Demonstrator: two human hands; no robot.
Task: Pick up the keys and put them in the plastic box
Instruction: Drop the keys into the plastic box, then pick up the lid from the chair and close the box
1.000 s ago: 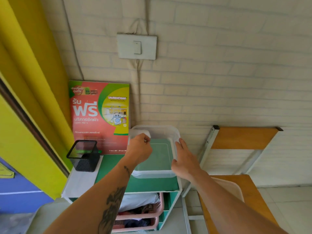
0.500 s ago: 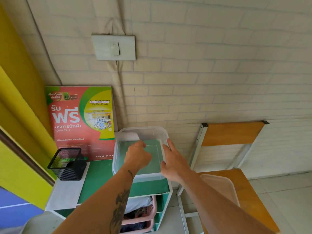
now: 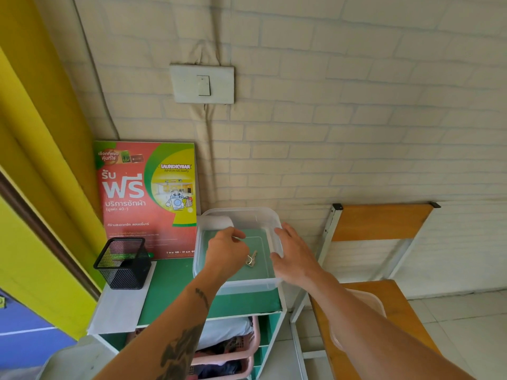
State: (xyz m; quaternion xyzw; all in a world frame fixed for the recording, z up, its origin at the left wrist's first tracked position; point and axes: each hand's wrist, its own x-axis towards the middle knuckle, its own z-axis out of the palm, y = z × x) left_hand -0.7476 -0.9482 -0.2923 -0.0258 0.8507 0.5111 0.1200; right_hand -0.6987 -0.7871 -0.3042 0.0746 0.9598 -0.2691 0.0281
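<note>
The clear plastic box point(image 3: 247, 287) stands open on the green shelf top point(image 3: 175, 286), against the wall. A small bunch of silver keys point(image 3: 251, 259) lies on the box's floor, near the middle. My left hand point(image 3: 226, 255) hovers inside the box just left of the keys, fingers curled in and apart from them. My right hand point(image 3: 295, 256) lies flat against the box's right rim, fingers stretched out along it.
A black mesh pen holder point(image 3: 123, 263) stands at the shelf's left, with a red laundry poster point(image 3: 148, 198) leaning on the wall behind. A wooden chair point(image 3: 384, 223) at the right carries a clear lid point(image 3: 365, 308). Pink baskets point(image 3: 253, 338) sit below.
The keys, hidden in my closed left hand before, now lie on the box's floor. My left hand has sunk lower into the box. My right hand stays on the right rim.
</note>
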